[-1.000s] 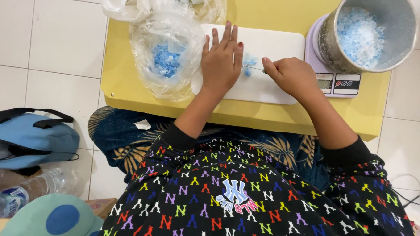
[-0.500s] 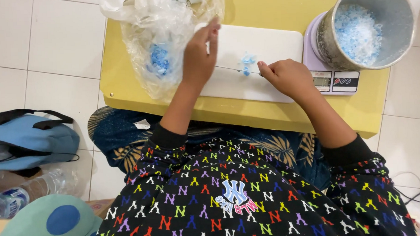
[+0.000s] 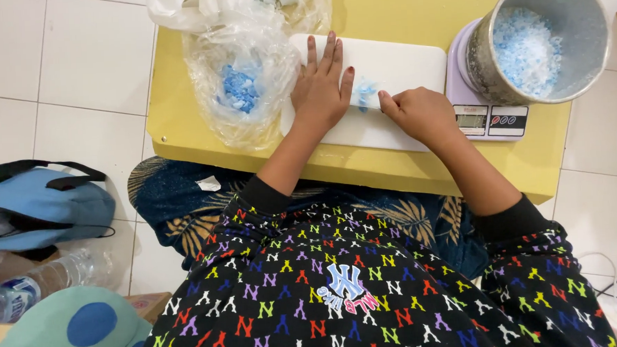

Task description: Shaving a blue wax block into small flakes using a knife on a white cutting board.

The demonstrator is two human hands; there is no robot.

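Head view, looking down at a seated person in a black garment with a multicoloured letter print, working at a small yellow table (image 3: 419, 172). Far left, on the white tiled floor: a blue bag (image 3: 43, 206), a clear plastic bottle (image 3: 22, 293) lying on its side, and a teal cushion with blue spots (image 3: 66, 333). On the left part of the table lies a clear plastic bag (image 3: 239, 86), crumpled and open, with a heap of blue pieces inside. Just right of it sits a white cutting board (image 3: 401, 65). The left hand (image 3: 322, 89) lies flat on the board's left end, palm down, fingers straight and slightly apart, gripping nothing; its edge touches the bag. Between the 2 hands, on the board, is a small pile of pale blue bits (image 3: 365, 93), touching the left hand's thumb side. The right hand (image 3: 420, 112) is curled into a loose fist on the board's lower right area, index fingertip at the pile; whether it holds anything cannot be told. Far right, a lilac kitchen scale (image 3: 490, 120) carries a metal pot (image 3: 538, 38) containing pale blue and white fragments.
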